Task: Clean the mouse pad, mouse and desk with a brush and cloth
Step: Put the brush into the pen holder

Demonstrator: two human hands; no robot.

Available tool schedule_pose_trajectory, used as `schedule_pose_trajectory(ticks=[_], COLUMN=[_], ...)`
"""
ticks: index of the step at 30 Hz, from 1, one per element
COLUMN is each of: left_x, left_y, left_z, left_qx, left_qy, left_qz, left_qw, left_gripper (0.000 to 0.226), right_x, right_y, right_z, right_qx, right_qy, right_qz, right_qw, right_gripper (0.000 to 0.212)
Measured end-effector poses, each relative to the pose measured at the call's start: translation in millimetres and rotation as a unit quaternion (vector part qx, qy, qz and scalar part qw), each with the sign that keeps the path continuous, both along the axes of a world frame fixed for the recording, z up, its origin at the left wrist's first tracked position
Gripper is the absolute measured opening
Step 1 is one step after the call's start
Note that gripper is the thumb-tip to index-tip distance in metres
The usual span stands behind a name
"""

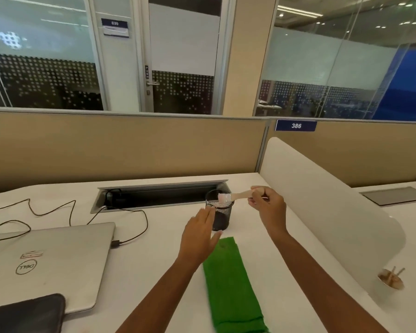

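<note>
It was an open-plan office: beige cubicle partitions (130, 145) carried a numbered plate (296, 125), with glass-walled rooms (41, 58) behind and a laptop (48, 258) on the desk (154, 272).

Cloth (233, 284) bright green, plain. Brush (235, 195) — pale wood handle, whitish bristles. Desk (159, 248) white. Pen cup (221, 218) black mesh. Laptop (48, 258) silver, dark ring logo on lid. Cable (115, 243) black. Flat pad (27, 313) at bottom left black. Partition (130, 145) tan, grey trim. Side divider (322, 200) off-white. Number plate (296, 125) navy, white digits. Glass wall (46, 78) frosted band above, white dot grid below — blue panel (408, 92) far right.
</note>
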State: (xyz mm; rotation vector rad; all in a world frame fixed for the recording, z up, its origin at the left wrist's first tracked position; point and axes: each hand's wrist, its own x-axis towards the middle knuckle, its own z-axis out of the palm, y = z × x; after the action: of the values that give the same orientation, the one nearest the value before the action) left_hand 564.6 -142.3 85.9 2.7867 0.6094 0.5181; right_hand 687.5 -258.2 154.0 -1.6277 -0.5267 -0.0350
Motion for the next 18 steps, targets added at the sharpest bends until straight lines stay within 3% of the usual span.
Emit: schedule_pose_trajectory(ticks=[9,18], left_x=[39.8,41.3], left_y=[2.3,-4.8], left_z=[-20.4,-27.7], left_qx=[0.016,0.008], left_qy=[0.126,0.141], left_qz=[0.034,0.051], left_qw=[0.991,0.989], left_gripper=[0.07,0.068], right_x=[36.5,37.6], right_y=[51.8,67.4], right_z=[-25.8,-45.8], right_qx=[-0.12,-0.19], right_qy=[-0.01,0.007], right_qz=[0.008,0.037], right_qw=[0.993,0.981], right_gripper=[0.021,0.025])
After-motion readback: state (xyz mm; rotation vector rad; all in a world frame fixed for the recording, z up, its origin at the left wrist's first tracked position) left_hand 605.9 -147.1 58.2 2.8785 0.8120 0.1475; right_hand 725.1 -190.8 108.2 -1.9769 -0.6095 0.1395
